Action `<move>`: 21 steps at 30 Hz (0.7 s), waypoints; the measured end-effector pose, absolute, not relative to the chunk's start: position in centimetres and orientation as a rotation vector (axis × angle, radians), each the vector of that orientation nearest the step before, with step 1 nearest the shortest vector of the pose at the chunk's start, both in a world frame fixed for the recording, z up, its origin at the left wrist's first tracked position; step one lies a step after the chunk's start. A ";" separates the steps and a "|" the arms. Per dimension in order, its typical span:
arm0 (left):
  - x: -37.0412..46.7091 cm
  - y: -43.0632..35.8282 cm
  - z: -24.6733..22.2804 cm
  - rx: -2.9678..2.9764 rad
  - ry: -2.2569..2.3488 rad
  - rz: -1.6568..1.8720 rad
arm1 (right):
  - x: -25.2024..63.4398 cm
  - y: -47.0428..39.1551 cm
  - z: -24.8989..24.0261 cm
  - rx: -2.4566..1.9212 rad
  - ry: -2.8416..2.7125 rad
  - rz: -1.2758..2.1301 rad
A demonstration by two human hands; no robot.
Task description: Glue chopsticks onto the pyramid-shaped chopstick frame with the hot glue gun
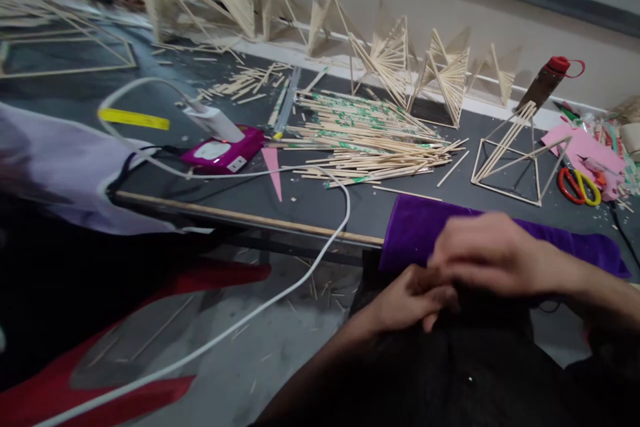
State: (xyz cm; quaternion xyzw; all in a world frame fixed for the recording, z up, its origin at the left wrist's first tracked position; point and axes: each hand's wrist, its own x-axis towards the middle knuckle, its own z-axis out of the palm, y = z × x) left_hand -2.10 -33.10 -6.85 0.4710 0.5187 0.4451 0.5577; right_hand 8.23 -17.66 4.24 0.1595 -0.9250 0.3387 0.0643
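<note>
My left hand [413, 297] and my right hand [483, 250] meet above my lap, at the table's front edge. Both have curled fingers and touch each other; anything between them is hidden or too blurred to tell. Behind them a purple cloth [415, 223] lies over the edge. Beyond the cloth, a stick frame [510, 193] stands at the right, beside scissors [579, 188] with red and yellow handles. A pile of thin wooden sticks [370, 147] lies on the dark table [325, 203].
A white cable [285, 290] runs from a charger [217, 123] in a magenta power strip [220, 155] across the table edge. Stick models [390, 60] line the wall near a bottle [545, 83]. Another person's sleeve [75, 173] is at left.
</note>
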 end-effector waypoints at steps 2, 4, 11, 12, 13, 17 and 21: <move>-1.9 -33.9 -7.4 1.132 1.269 0.965 | 6.3 -15.4 3.2 0.021 -2.897 0.619; -1.8 -34.4 -7.5 1.242 1.403 0.962 | 3.6 -13.8 2.0 -0.291 -3.039 0.315; -1.9 -32.7 -7.4 1.957 1.814 1.431 | -2.2 -14.9 0.7 -0.286 -3.357 -0.214; -1.9 -32.4 -7.5 1.999 1.884 1.483 | -2.2 -15.1 0.6 -0.283 -3.350 -0.254; -1.9 -32.1 -7.7 2.033 1.937 1.522 | -2.0 -15.1 0.5 -0.301 -3.335 -0.290; -1.8 -31.7 -8.0 2.129 2.064 1.617 | -1.0 -13.8 -0.1 -0.484 -3.182 -0.301; -1.8 -31.2 -8.2 2.192 2.164 1.558 | -0.3 -11.7 -0.1 -0.604 -2.927 0.069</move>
